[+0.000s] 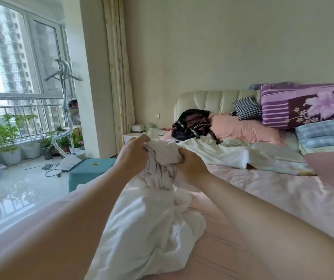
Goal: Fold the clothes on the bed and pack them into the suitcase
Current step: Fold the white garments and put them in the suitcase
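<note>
Though held up off the bed (263,190) at its top end, not yet folded: white garment (158,223), bunched and twisted, upper part gathered between both grips, lower part trailing down in loose creases onto the bed. Judged an early stage, probably shaking out or hunting for an edge, with no flat layout and no first fold made. No folded stack anywhere in view. No suitcase in view either, so packing judged wholly undone.

Left grip (133,156): fingers curled over the top of the bunched cloth, pinching a gathered handful. Right grip (192,166): likewise curled tight round the cloth just beside the left, knuckles up, fingertips buried in the folds. Both clamped on the same garment, close together, with only fabric between.

Farther up the bed, more left to handle: black garment (192,124) with lettered straps, heaped near the headboard; pale crumpled clothes (228,152) spread beside it. Behind those, pink pillow (247,128), checked cushion (246,107), purple flowered pillow (307,106), blue plaid blanket (327,134) stacked at the right edge. Off the bed to the left: teal stool (89,168), garment steamer (65,118), potted plants (6,138) by the window.
</note>
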Available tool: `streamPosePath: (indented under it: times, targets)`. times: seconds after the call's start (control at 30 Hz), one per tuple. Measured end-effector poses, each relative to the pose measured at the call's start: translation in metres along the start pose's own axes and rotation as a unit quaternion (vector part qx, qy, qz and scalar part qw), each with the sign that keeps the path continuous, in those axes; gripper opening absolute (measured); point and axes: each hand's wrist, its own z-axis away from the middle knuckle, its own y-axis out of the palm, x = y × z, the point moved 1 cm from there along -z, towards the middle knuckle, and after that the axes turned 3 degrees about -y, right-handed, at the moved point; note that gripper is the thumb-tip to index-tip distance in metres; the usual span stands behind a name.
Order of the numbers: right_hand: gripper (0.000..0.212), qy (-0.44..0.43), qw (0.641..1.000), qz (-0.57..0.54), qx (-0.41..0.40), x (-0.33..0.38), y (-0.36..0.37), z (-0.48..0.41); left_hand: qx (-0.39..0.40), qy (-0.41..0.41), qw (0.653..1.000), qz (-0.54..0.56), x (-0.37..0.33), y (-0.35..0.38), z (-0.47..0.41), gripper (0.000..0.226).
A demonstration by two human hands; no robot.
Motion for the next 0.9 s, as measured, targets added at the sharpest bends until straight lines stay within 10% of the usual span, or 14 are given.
streamPosePath:
  times: [0.27, 0.47, 0.77, 0.9]
  targets:
    - [0.013, 0.016, 0.994, 0.019, 0.106, 0.1, 0.035, 0.118, -0.068, 0.01, 0.996, -0.056, 0.0, -0.111, 0.124, 0.027]
    - [0.085, 0.183, 0.942, 0.17, 0.223, 0.085, 0.086, 0.182, 0.175, -0.019, 0.945, -0.276, 0.04, -0.09, 0.204, 0.033]
    - [0.072, 0.118, 0.93, 0.161, 0.307, 0.048, 0.138, 0.201, 0.376, -0.09, 0.892, -0.232, 0.092, -0.036, 0.229, 0.07]
    - [0.06, 0.109, 0.954, 0.097, 0.263, 0.049, 0.107, 0.207, 0.318, -0.078, 0.905, -0.271, 0.087, -0.03, 0.222, 0.062]
